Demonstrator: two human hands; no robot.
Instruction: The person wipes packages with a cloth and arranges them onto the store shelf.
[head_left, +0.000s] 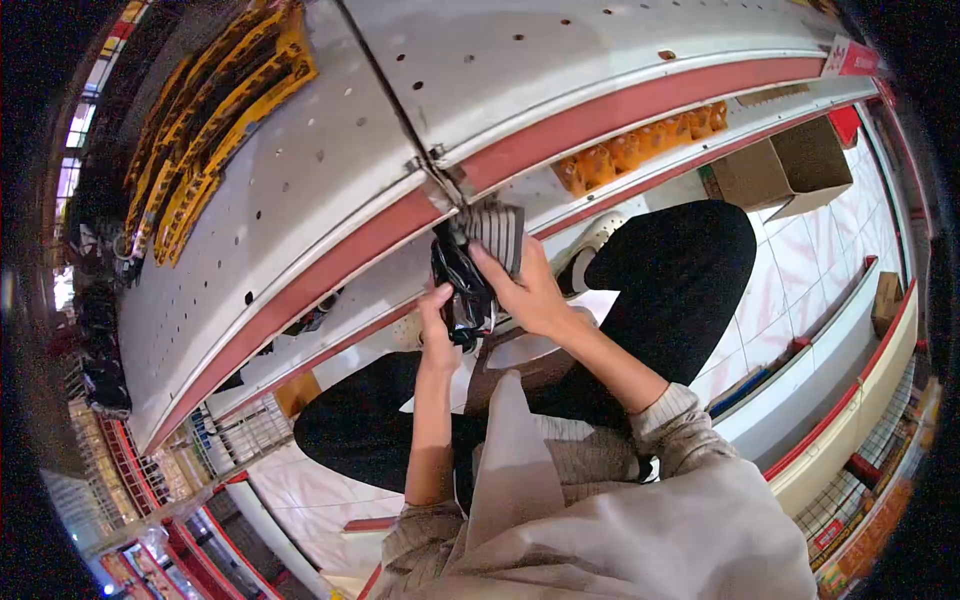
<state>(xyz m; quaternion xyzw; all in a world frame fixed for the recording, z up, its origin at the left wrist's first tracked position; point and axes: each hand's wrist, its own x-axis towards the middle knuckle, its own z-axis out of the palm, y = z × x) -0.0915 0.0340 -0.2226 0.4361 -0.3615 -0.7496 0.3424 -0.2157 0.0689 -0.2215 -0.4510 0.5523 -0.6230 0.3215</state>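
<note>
Head camera view: a person in a loose beige top (640, 520) and black trousers (690, 260) crouches at a shop shelf, both hands brought together near the centre of the frame. The left hand (436, 335) grips a glossy black packet (462, 290), its thumb pressed against the lower left side of the wrapping; its other fingers are largely hidden. The right hand (530, 285) is closed around a grey striped bundle (500, 235), which sits directly against the packet's upper right side, the thumb laid across the front and the fingers wrapped along the right edge. What either item contains cannot be told.

Just above the hands runs the red-edged front of a white perforated shelf (330, 180), which sweeps across the upper part of the frame. Yellow-and-black packs (225, 130) lie on it in the upper left. On a lower level, right of the top centre, sits a row of orange packets (640, 145), with a cardboard box (785, 170) farther toward the right edge. A pale clog-style shoe (598, 232) shows beside the right knee, near the shelf. White tiles (800, 275) cover the floor at right, beside another red-trimmed shelf unit (830, 400) in the lower right.
</note>
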